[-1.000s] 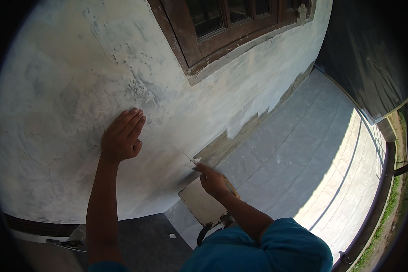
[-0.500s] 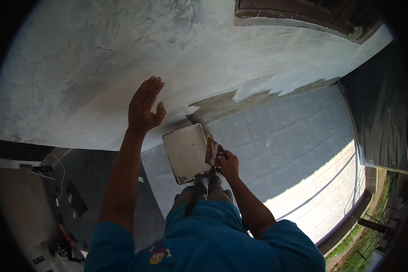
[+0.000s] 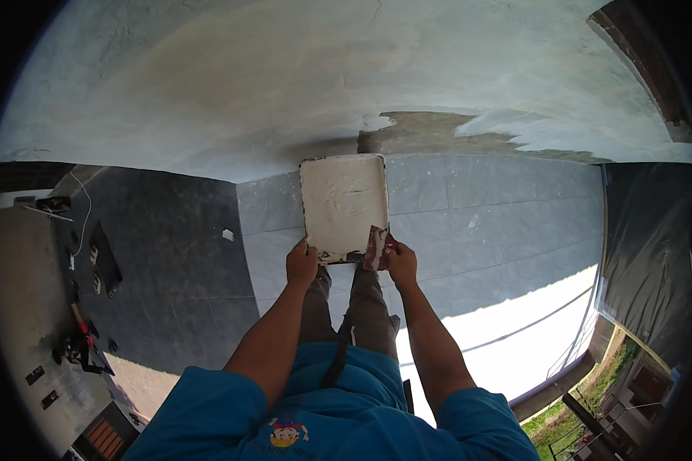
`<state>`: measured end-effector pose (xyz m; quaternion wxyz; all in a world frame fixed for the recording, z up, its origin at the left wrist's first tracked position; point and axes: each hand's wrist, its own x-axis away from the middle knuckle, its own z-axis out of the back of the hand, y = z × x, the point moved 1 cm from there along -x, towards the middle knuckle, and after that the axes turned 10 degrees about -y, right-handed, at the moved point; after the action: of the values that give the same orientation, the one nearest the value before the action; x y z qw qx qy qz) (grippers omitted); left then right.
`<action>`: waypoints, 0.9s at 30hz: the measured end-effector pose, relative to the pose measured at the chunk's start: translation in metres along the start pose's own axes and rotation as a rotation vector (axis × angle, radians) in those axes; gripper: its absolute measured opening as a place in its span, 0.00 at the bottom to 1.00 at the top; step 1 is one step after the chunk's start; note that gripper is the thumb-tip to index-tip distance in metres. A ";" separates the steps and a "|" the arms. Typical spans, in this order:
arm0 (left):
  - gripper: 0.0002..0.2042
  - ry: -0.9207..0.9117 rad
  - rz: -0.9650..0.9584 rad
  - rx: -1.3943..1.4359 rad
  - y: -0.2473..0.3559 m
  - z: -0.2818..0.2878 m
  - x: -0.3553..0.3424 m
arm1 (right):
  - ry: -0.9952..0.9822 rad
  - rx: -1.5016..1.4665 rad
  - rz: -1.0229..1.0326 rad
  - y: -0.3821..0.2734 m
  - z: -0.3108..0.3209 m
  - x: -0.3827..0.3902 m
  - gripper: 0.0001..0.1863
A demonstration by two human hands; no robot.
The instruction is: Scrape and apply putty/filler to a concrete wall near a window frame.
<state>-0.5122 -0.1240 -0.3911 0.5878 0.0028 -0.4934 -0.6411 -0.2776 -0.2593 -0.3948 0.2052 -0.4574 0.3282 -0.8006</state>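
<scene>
Both arms reach down, the left hand (image 3: 301,263) gripping the plaster board's (image 3: 344,201) near edge, the right hand (image 3: 400,263) clutching a putty knife (image 3: 375,247) against it.

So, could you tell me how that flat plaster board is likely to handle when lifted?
The board looks stiff: it stays flat though the left hand grips only its near edge. The white paste covering it probably adds weight, and tilting might let it slide.
</scene>
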 end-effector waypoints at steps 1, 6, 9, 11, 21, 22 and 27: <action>0.24 -0.014 0.008 0.002 -0.011 -0.005 -0.011 | 0.020 -0.017 -0.014 0.007 -0.007 -0.014 0.15; 0.28 -0.044 0.072 0.069 -0.073 -0.015 -0.048 | 0.080 0.104 0.042 0.005 -0.060 -0.065 0.12; 0.27 -0.101 0.103 0.100 -0.079 -0.024 -0.061 | 0.057 0.169 0.010 -0.010 -0.080 -0.076 0.10; 0.26 -0.079 0.084 0.141 -0.093 -0.029 -0.071 | 0.062 0.181 0.033 -0.008 -0.095 -0.090 0.10; 0.15 0.011 -0.011 0.458 -0.107 -0.050 -0.077 | -0.086 0.117 0.003 -0.013 -0.132 -0.108 0.10; 0.15 0.030 -0.022 0.428 -0.108 -0.048 -0.077 | -0.088 0.116 0.006 -0.017 -0.132 -0.108 0.10; 0.14 -0.022 0.063 0.522 -0.108 -0.053 -0.084 | 0.102 0.260 0.082 -0.025 -0.132 -0.112 0.10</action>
<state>-0.5366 -0.1137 -0.5356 0.5815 0.1321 -0.6482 -0.4735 -0.3365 -0.1272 -0.4926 0.2782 -0.3721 0.2499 -0.8496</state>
